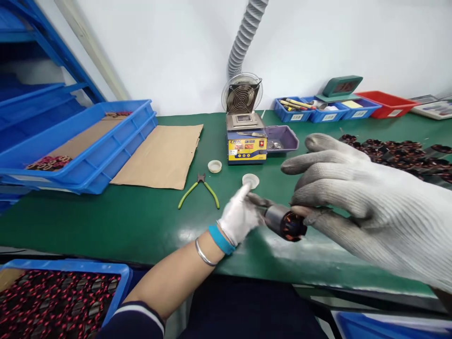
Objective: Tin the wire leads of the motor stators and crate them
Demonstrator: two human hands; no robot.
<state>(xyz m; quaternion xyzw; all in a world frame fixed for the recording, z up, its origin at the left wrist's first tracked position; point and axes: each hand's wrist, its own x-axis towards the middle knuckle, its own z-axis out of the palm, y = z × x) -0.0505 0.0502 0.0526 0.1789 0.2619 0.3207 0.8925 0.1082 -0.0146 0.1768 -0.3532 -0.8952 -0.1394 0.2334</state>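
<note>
My left hand (243,214), in a white glove with a blue band at the wrist, holds a motor stator (282,221) above the table's front part. The stator is a grey metal cylinder, tilted, with its dark end and copper windings turned to the right. My right hand (339,193), in a white glove with greyed fingers, is at the stator's upper right edge. Its thumb and a fingertip come together there; whatever they pinch is too small to make out. The other fingers point left, loosely bent. Behind my left hand lies a white round lid (250,181).
Green-handled cutters (199,190) and a small white dish (214,165) lie left of a yellow-and-blue solder pot (247,146). A purple tray (287,139) adjoins it. Several stators (402,155) stand at right. Blue crates (116,136) and brown cardboard (158,155) are at left.
</note>
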